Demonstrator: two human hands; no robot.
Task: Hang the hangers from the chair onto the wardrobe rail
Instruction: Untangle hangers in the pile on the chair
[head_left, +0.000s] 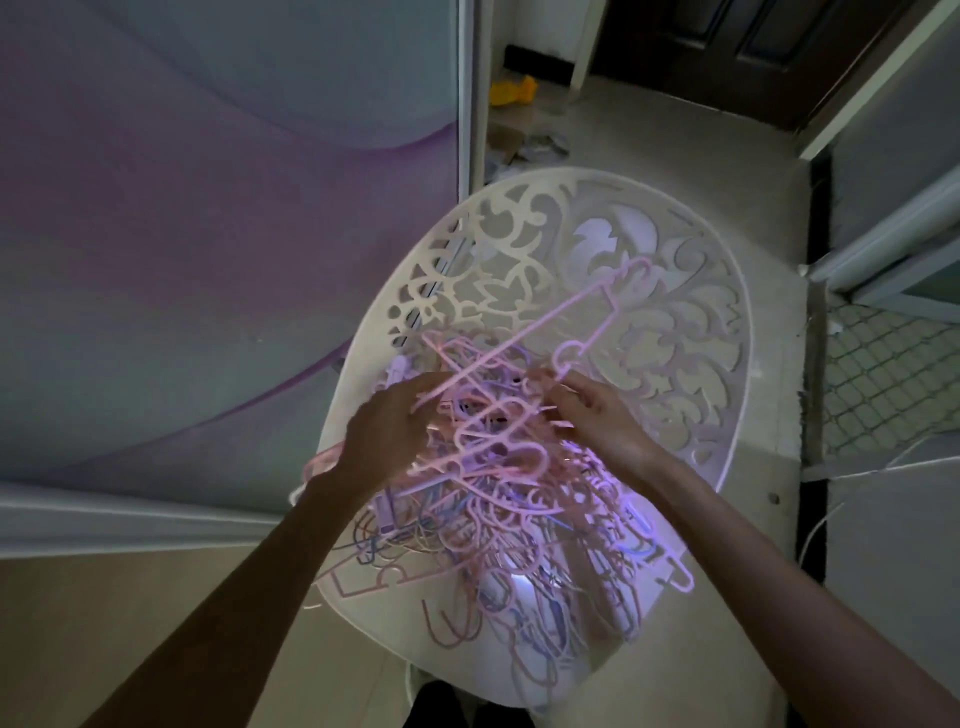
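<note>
Yellow object (513, 91) on floor, dark door (737, 47), patterned tiles (883, 374)

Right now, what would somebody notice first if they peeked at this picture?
Probably the big tangled heap of pink and purple hangers piled on the white chair with its lacy cut-out back, in the middle of the view. The left hand and right hand are both in the top of the heap, with one pink hanger sticking up between them.
</note>
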